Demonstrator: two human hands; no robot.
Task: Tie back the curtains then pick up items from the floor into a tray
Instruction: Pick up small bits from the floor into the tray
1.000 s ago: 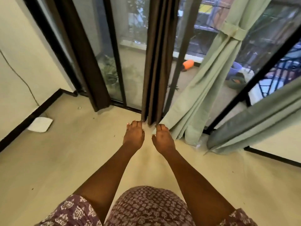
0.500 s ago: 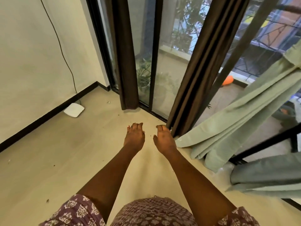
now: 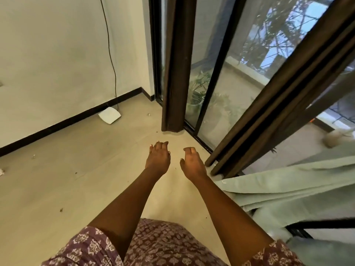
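Both arms reach forward over the floor with nothing in them: the left hand (image 3: 158,158) has its fingers loosely spread and empty, the right hand (image 3: 192,163) is half-curled, also empty. Just to the right of the right hand hangs the brown curtain (image 3: 269,104), its long folds running up and away to the right, hem near the wrist (the pale green curtain (image 3: 288,183) lies lower right). A second brown panel (image 3: 174,73) hangs ahead of the left hand, so the right hand looks nearer the loose one

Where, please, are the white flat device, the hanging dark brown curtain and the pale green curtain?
white flat device (image 3: 109,115), head view, top face.
hanging dark brown curtain (image 3: 175,73), head view, mid-fold.
pale green curtain (image 3: 284,187), head view, lower folds.
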